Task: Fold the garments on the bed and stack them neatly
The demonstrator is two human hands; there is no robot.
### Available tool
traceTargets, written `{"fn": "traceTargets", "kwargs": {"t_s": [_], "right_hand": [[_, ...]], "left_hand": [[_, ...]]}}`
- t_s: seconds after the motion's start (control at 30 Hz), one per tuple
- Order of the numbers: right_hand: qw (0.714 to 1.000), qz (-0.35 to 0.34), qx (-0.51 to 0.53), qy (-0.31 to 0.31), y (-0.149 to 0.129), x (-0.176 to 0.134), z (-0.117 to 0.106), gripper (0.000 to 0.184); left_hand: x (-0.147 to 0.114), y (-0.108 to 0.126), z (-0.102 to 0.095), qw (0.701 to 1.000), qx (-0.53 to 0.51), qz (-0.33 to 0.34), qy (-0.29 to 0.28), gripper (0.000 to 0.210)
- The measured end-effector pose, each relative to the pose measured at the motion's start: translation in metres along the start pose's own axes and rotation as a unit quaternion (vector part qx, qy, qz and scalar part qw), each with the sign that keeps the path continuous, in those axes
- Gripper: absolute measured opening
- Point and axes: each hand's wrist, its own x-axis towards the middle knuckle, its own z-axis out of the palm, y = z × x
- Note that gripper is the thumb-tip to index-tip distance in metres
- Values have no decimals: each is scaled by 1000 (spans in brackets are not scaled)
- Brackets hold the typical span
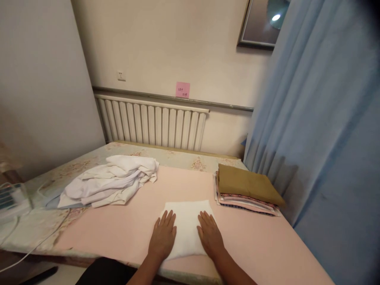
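A white cloth (187, 227), folded into a rough rectangle, lies flat on the pink sheet (130, 231) near the bed's front edge. My left hand (164, 234) rests palm down on the cloth's left side, its fingers stretched out and pointing away from me. On the right side of the same cloth lies my right hand (210, 233), also flat with fingers extended. Between the two hands the cloth looks smooth. Whatever lies under my palms is hidden.
Crumpled white fabric (114, 180) is heaped at the left. At the right sits a stack of folded cloths (249, 184), olive-brown on top, near a blue curtain (299, 118). A radiator (154, 122) stands behind the bed. A white cable (35, 248) trails at far left.
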Motion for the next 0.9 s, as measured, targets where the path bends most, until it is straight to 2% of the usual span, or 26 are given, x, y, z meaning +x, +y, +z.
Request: {"fn": "traceTargets", "kwargs": {"t_s": [0.9], "right_hand": [[1000, 20, 7, -8, -2, 0, -7, 37]], "left_hand": [[2, -1, 0, 1000, 14, 9, 7, 49]]}}
